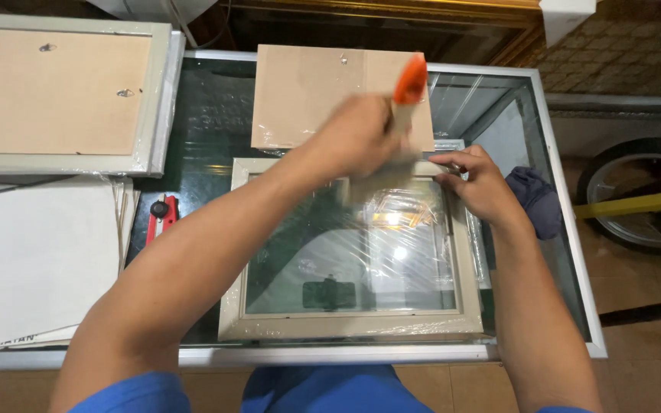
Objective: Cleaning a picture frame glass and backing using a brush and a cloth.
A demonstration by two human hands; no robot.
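Observation:
A pale picture frame point(232, 306) with a glass pane lies flat on the glass table point(392, 353), wrapped in clear plastic film. My left hand point(357, 138) reaches across it and grips a brush with an orange-tipped handle point(409, 80); the hand and brush are blurred by motion over the frame's far edge. Resting on the frame's far right corner, my right hand point(480, 183) presses its fingers on the rail. A brown backing board point(300, 95) lies just beyond the frame.
A larger frame point(158, 92) lies back-side up at the far left, above white sheets point(32, 252). A red utility knife point(162, 216) sits beside the sheets. A dark cloth point(537, 200) lies at the right; a wheel point(636, 195) stands beyond the table.

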